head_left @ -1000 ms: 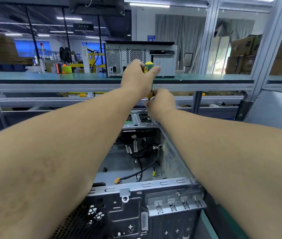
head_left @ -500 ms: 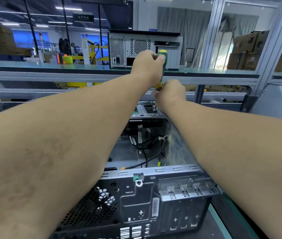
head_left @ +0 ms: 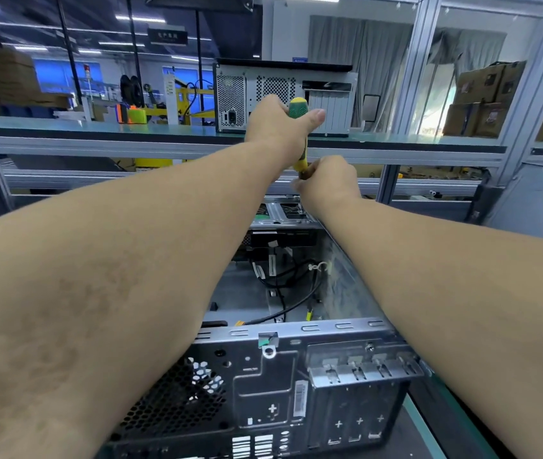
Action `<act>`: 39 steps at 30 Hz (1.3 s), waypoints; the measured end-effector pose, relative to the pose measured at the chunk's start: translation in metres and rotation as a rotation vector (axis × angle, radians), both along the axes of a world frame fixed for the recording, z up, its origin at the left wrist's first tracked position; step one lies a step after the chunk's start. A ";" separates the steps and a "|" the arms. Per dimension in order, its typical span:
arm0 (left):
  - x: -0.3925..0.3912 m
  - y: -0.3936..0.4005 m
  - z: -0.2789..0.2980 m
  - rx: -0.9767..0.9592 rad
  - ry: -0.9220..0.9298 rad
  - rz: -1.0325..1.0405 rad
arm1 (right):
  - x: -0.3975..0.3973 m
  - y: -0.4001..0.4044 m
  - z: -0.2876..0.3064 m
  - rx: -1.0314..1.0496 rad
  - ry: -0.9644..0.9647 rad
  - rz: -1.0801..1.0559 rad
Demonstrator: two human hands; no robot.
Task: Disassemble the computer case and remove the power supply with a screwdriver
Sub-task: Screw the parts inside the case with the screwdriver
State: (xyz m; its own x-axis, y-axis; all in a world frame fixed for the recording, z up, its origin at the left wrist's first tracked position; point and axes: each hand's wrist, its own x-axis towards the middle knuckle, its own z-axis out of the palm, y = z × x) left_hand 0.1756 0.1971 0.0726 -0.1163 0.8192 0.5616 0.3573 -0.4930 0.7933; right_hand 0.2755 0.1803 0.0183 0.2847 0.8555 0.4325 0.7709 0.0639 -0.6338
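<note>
Your left hand grips the green-and-yellow handle of the screwdriver, fingers curled round it and thumb extended to the right across the handle. The screwdriver stands nearly upright over the far end of the case. Your right hand sits just below the left, fingers curled and pinching the lower end of the screwdriver where the handle ends; the tip is hidden behind this hand. The case lies open on the bench, rear panel toward you, with black cables loose inside. The power supply cannot be identified inside the case. A second case stands upright on the shelf beyond your hands.
</note>
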 end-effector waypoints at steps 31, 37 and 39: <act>0.005 0.007 -0.023 -0.129 0.197 -0.178 | 0.002 0.006 -0.003 -0.032 -0.041 -0.057; 0.002 0.008 -0.026 -0.113 0.296 -0.100 | 0.003 0.008 -0.002 -0.046 -0.057 -0.047; 0.001 0.009 -0.027 -0.095 0.295 -0.077 | 0.005 0.008 -0.003 -0.037 -0.064 -0.058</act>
